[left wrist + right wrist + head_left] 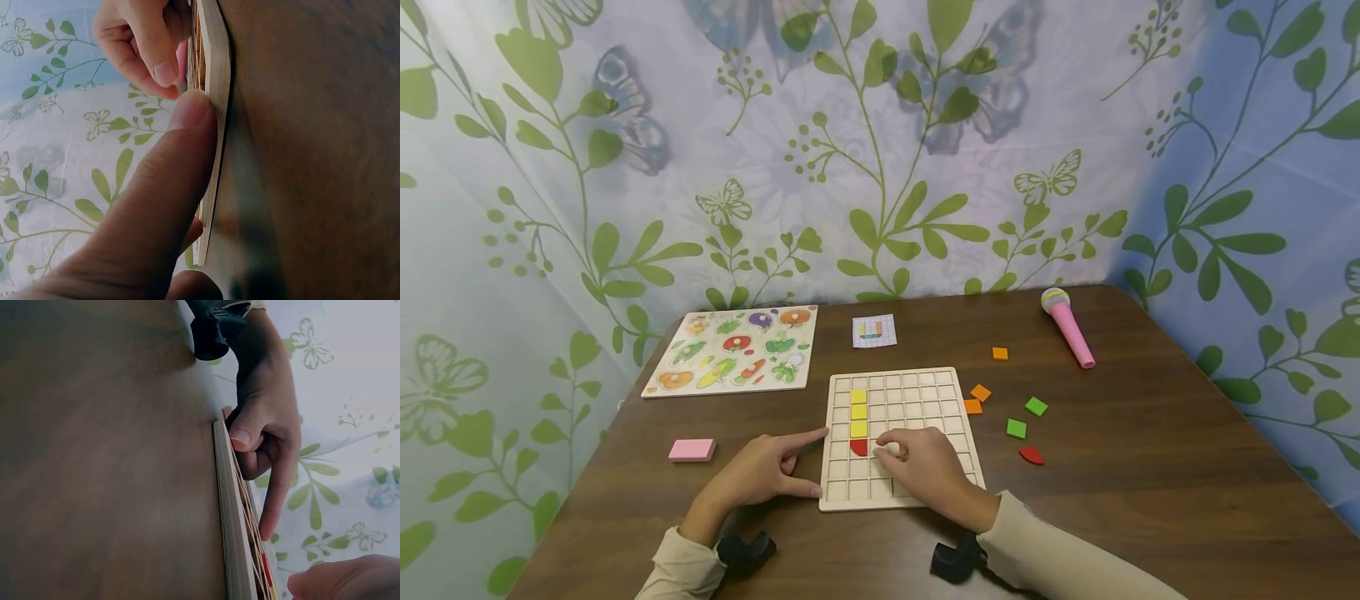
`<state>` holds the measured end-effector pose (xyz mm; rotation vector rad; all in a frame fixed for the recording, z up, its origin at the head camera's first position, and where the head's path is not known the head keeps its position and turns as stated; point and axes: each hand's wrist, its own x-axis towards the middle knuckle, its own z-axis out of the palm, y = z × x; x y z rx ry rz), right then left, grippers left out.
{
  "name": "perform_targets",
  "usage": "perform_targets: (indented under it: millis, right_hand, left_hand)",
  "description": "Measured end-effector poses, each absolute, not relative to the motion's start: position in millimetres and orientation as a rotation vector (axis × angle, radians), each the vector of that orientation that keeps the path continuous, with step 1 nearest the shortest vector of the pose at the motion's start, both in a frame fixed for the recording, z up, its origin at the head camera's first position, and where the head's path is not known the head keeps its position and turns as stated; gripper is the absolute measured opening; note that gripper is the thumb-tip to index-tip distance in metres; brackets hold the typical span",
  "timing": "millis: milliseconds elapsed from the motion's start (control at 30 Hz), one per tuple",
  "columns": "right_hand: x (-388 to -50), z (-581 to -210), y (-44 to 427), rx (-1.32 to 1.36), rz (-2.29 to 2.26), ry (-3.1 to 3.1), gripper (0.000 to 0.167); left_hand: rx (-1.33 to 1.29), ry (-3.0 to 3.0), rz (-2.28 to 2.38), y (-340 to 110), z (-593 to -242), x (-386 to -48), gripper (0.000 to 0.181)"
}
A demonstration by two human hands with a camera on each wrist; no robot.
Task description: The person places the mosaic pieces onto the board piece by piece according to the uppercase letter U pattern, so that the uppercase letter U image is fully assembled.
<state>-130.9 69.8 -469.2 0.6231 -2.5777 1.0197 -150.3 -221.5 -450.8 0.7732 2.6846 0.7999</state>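
A pale wooden grid board (898,492) lies on the table, with several yellow squares (858,412) in one column and a red rounded piece (859,447) directly below them. My left hand (763,471) is at the board's left edge, thumb and index finger extended and touching it; its other fingers are bent. In the left wrist view the thumb (169,162) presses the board's rim (215,81). Over the grid, just right of the red piece, my right hand (931,471) has thumb and index tips close together; whether a small piece is between them is unclear.
Right of the board lie orange squares (1000,353), green squares (1036,407) and a red piece (1032,456). A pink microphone (1072,333) lies farther right. Behind is a patterned card (874,331); a vegetable puzzle (730,350) and pink block (692,451) are at left.
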Motion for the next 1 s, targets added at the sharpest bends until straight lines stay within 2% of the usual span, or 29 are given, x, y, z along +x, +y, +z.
perform_targets:
  millis: [600,1000]
  right_hand:
    - [-124.1,-475.4,118.4,0.563,1.036,-2.374,0.011]
    - [-115.1,-473.7,155.3,0.399,1.083,-2.482,0.014]
  left_hand:
    - [0.756,2.688,0.789,-220.7,-450.5,-149.7,0.087]
    - [0.786,2.685,0.812,-221.7,-451.9,-149.6,0.086]
